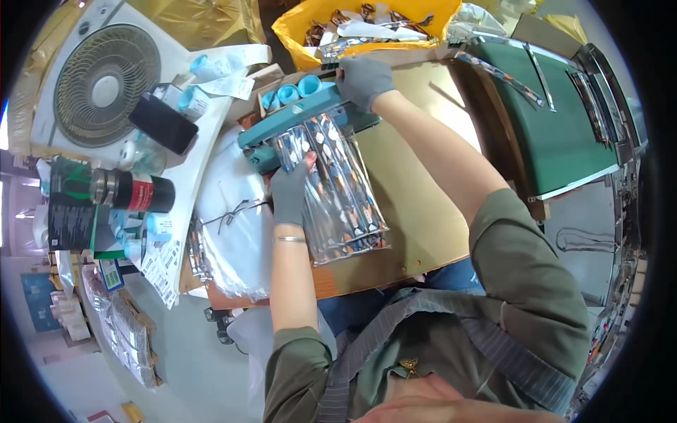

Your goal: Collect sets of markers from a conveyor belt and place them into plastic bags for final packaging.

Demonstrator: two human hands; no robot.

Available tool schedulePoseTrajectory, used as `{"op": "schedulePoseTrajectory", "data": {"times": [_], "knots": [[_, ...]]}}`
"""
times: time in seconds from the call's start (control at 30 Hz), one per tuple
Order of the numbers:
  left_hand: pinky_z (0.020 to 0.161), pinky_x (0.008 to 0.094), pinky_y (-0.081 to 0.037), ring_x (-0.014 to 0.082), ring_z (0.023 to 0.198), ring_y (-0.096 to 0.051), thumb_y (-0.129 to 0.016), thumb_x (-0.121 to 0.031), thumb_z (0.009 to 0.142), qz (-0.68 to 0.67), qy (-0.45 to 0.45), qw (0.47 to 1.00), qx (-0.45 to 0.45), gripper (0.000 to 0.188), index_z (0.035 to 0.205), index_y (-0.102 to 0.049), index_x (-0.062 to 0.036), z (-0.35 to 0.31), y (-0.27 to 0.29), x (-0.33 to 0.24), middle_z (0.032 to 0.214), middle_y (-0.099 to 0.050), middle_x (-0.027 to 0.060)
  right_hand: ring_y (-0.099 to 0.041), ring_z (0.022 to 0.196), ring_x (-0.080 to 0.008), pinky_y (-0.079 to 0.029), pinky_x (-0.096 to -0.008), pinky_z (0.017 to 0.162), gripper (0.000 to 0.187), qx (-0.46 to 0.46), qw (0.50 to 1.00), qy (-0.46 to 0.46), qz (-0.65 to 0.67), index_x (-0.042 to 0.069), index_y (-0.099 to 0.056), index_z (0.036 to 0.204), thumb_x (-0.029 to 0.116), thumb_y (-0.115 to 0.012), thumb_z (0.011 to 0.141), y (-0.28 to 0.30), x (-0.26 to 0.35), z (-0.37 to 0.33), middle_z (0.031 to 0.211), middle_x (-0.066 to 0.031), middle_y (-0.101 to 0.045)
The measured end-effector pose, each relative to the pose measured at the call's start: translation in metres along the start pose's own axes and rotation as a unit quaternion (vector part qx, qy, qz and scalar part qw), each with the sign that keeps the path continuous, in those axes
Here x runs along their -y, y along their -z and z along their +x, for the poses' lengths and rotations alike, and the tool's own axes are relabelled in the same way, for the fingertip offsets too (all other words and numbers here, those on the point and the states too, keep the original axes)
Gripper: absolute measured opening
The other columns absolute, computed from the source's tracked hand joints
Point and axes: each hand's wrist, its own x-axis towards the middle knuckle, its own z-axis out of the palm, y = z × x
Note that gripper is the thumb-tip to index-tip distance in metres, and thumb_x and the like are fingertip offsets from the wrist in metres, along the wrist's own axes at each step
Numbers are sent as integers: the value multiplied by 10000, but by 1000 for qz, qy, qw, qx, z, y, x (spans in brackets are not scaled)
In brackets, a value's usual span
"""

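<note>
A teal hand sealer lies slantwise across the far part of the table. My right hand, in a grey glove, is closed on the far right end of its arm. A clear plastic bag of long patterned strips, dark with orange and white, has its far end at the sealer. My left hand, also gloved, grips the bag's left edge, its thumb on top and bare at the tip. The fingers under the bag are hidden. Whether the sealer's jaw is fully down on the bag, I cannot tell.
A stack of clear bags tied with dark cord lies left of my left hand. Farther left are a fan, a phone, a black flask and label rolls. A yellow sack stands beyond; a green board is right.
</note>
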Motion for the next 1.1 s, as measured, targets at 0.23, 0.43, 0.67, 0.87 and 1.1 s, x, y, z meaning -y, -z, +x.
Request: {"op": "schedulePoseTrajectory", "data": {"times": [0.23,0.43,0.67,0.87,1.1], "knots": [[793,291,-455,166,884,-585,-737,-369,755,109,-14,993,-52,554,1067,-564,55,-74,0,-36,1005,-636,119,-625,727,-325,-489,-435,634,178,-10,999,-8,33,106,-606,808,258,-513,814,-5,-5,-5,748,-131,-641],[825,330,-455,282,919,-608,-634,-466,806,170,3,985,-31,586,1141,-559,9,-72,12,-21,1021,-635,193,-632,748,-324,-494,-413,677,288,-112,993,-29,24,76,-620,860,351,-545,824,-13,-4,-21,779,-139,-647],[715,415,-481,386,807,-634,-591,-615,724,96,12,990,-99,684,853,-658,53,-127,1,3,796,-642,253,-605,757,-117,-483,-246,682,408,299,727,-200,585,9,-586,1056,252,-728,761,17,35,-208,916,-59,-634],[922,305,-400,175,1023,-547,-762,-343,711,-179,-25,977,113,616,1150,-569,44,-255,76,-12,1088,-612,110,-589,1006,-244,-487,-358,873,652,484,474,-228,699,13,-466,1239,274,-715,696,59,47,-308,1137,-128,-572],[687,429,-483,298,848,-595,-729,-346,738,542,-27,685,-486,527,1005,-553,73,-441,291,20,912,-590,191,-626,907,-188,-505,-304,794,406,602,444,27,664,-7,-552,1124,105,-656,747,132,270,-275,1033,-78,-631]]}}
